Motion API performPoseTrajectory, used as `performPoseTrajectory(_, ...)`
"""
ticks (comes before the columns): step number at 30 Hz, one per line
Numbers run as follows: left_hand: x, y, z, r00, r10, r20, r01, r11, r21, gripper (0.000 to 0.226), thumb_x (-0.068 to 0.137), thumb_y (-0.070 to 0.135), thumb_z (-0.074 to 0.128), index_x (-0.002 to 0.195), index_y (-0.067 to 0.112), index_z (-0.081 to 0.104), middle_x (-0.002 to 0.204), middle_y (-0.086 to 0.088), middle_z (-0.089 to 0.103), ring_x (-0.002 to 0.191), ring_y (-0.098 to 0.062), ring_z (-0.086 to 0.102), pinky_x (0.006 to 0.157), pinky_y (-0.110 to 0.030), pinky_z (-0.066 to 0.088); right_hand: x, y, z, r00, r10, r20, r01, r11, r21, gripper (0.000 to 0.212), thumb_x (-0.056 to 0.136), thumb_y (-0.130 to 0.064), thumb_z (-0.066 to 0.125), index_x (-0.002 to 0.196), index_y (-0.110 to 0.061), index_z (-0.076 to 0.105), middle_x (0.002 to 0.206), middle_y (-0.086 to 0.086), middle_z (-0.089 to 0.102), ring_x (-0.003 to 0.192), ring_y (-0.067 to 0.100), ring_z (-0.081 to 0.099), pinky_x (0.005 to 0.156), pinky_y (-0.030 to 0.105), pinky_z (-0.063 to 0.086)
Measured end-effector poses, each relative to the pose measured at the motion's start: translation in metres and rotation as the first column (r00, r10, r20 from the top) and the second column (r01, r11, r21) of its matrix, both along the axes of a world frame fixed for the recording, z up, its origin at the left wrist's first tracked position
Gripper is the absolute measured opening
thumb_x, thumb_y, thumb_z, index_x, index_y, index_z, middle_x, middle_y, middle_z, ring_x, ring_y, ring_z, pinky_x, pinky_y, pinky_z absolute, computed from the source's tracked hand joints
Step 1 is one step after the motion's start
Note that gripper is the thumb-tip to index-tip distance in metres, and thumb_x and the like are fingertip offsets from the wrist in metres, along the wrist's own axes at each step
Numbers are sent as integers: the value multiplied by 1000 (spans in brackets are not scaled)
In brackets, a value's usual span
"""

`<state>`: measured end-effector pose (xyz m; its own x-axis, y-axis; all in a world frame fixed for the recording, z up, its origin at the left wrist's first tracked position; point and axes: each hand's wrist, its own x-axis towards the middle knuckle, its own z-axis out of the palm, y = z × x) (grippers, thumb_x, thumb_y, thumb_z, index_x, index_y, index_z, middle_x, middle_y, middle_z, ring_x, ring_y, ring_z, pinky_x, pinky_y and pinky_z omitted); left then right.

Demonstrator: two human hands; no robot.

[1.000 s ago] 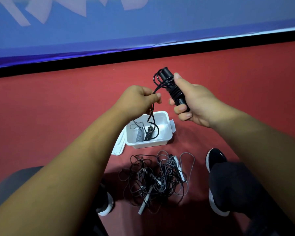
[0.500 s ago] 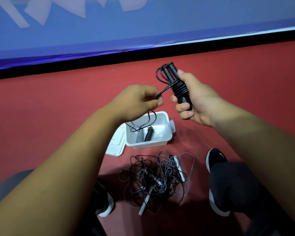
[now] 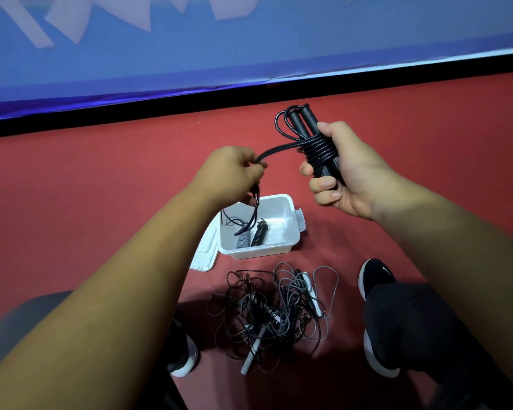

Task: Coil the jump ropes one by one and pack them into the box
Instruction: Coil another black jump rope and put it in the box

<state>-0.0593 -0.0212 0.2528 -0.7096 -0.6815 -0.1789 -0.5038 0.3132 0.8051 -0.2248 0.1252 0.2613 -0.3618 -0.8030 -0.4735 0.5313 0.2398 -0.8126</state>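
My right hand (image 3: pixel 342 173) grips the two handles of a black jump rope (image 3: pixel 317 147), held side by side and pointing up, with several turns of cord wound round them. My left hand (image 3: pixel 230 173) pinches the free length of that cord, pulled taut to the left; its loose end hangs down over the box. The white plastic box (image 3: pixel 290 229) stands on the red floor below my hands and holds a grey and a black coiled rope (image 3: pixel 253 235). A tangled heap of grey and black jump ropes (image 3: pixel 270 309) lies in front of the box.
The box's white lid (image 3: pixel 205 255) lies against its left side. My two black shoes (image 3: pixel 373 276) flank the heap, the left one (image 3: pixel 184 353) partly under my arm. A black strip and a blue banner (image 3: pixel 249 54) bound the red floor (image 3: pixel 101 187) at the back.
My left hand has drawn the cord out to the left and tight. More turns sit round the handles. My right hand has lifted slightly and the hanging end has grown shorter.
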Motion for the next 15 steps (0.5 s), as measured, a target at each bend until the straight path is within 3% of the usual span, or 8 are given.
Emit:
performPoseTrajectory(2, -2, 0, 5, 993, 51, -108, -30, 982, 188, 17, 105, 12, 60, 106, 2, 74, 84, -14, 69, 72, -24, 66, 59, -30, 60, -3, -1, -2, 1000, -30, 0, 30, 999, 20, 41, 100, -57, 51, 101, -17, 61, 74, 2, 54, 49, 12, 26, 51, 25, 9)
performPoseTrajectory(4, -1, -1, 12, 974, 57, -221, 9, 959, 284, 19, 103, 16, 66, 107, -1, 74, 90, -14, 73, 78, -20, 67, 72, -31, 63, -7, -2, -6, 997, -72, -6, 72, 996, 50, 43, 100, -58, 51, 102, -16, 61, 73, 2, 54, 47, 12, 27, 49, 23, 10)
performPoseTrajectory(7, 4, -4, 23, 952, 7, -307, 66, 972, 227, 15, 93, 17, 78, 101, 5, 79, 101, -14, 79, 95, -21, 75, 91, -28, 59, -11, -3, -10, 995, -94, -22, 96, 992, 81, 45, 101, -59, 51, 103, -15, 61, 72, 1, 55, 46, 12, 27, 47, 21, 12)
performPoseTrajectory(10, 9, -1, 27, 929, -99, -357, 193, 952, 239, 4, 90, 17, 79, 93, 14, 77, 108, -12, 79, 117, -28, 71, 111, -37, 49, -10, -4, -11, 995, -94, -32, 96, 992, 82, 45, 101, -59, 53, 103, -15, 63, 72, 1, 56, 47, 11, 29, 45, 20, 15)
performPoseTrajectory(13, 11, 7, 29, 914, -154, -374, 320, 841, 435, 17, 97, 23, 69, 105, 9, 65, 93, -16, 73, 97, -36, 72, 97, -41, 51, -8, -5, -11, 993, -96, -65, 100, 993, 65, 44, 101, -57, 57, 101, -14, 65, 73, 3, 60, 46, 12, 33, 44, 21, 19)
performPoseTrajectory(15, 9, 14, 30, 936, -178, -304, 315, 809, 496, 34, 101, 40, 61, 112, 8, 63, 86, -15, 72, 83, -32, 71, 93, -45, 52, -6, -4, -10, 990, -88, -111, 94, 994, 53, 46, 100, -56, 61, 103, -11, 67, 77, 7, 64, 47, 14, 36, 45, 23, 21)
